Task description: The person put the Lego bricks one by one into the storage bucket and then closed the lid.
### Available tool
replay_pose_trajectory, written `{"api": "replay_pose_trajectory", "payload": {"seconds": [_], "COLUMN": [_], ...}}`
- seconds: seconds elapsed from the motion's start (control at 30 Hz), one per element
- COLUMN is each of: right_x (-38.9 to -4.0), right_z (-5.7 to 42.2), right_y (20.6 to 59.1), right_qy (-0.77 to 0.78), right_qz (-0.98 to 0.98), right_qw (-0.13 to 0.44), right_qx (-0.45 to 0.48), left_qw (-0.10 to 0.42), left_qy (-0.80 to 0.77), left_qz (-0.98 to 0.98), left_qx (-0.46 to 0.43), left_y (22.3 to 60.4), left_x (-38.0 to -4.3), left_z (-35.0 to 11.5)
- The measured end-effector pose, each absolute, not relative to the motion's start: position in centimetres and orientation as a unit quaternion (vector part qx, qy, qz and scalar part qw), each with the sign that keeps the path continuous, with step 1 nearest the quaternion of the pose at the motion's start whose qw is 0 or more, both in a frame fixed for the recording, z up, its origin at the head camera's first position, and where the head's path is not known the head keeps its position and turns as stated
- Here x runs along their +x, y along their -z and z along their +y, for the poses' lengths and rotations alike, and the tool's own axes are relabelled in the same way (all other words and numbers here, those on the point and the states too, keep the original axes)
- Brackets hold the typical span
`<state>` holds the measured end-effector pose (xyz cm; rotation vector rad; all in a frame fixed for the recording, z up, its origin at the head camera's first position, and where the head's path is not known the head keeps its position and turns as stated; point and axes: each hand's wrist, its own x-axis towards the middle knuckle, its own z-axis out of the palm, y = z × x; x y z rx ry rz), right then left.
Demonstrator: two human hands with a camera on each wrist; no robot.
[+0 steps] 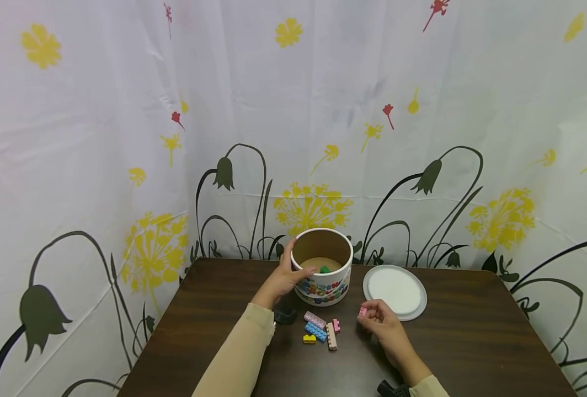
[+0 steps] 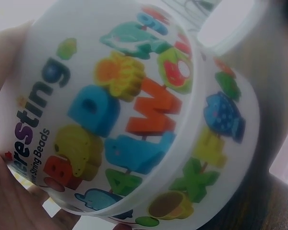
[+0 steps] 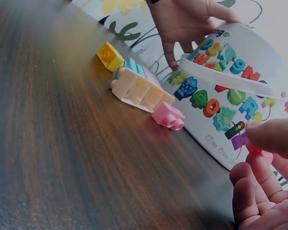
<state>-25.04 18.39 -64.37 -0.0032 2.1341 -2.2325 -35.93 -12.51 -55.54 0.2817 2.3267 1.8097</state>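
My left hand [image 1: 279, 282] grips the left side of a white bucket [image 1: 329, 291] printed with colorful letters and animals, its thumb over the near rim. A green brick [image 1: 325, 269] lies inside on the bucket's bottom. To the right, my right hand [image 1: 387, 329] pinches a small pink toy brick [image 1: 362, 311] between thumb and fingers; in the right wrist view the fingers hide most of it. Loose bricks lie in front of the bucket: a light pink one [image 1: 315, 320], a blue one [image 1: 315, 331], a beige one [image 1: 331, 337], a small pink one [image 1: 336, 325] and a yellow one [image 1: 309, 339].
A round white lid [image 1: 396, 292] lies flat on the dark wooden table [image 1: 472, 342], right of the bucket and just beyond my right hand. Behind the table's back edge hangs a white curtain [image 1: 254, 99] with flower prints.
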Motion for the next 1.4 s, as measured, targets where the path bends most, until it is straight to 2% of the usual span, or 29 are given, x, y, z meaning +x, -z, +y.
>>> {"api": "replay_pose_trajectory", "payload": {"seconds": [0.33,0.77,1.03,1.17,1.4], "right_x": [-24.4,-25.5,-25.5,-25.9,-28.9], "right_z": [18.4,19.1,19.0,18.7,16.9], "right_y": [65.3,64.3,64.3,62.7,56.0], "right_qy": [0.738,0.736,0.715,0.701,0.717], "right_qz": [0.673,0.675,0.696,0.711,0.691], "right_qw": [0.034,0.022,0.059,0.049,-0.046], "right_qx": [0.009,-0.044,-0.030,-0.015,-0.081], "left_qw": [0.102,0.100,0.095,0.095,0.093], "left_qy": [-0.609,-0.609,-0.610,-0.611,-0.609], "left_qz": [0.781,0.781,0.781,0.780,0.782], "left_qx": [0.090,0.090,0.093,0.094,0.092], "left_y": [56.4,55.0,55.4,55.5,55.4], "left_x": [-35.3,-36.4,-36.2,-36.2,-36.4], "left_z": [-12.6,-12.5,-12.4,-12.3,-12.3]}}
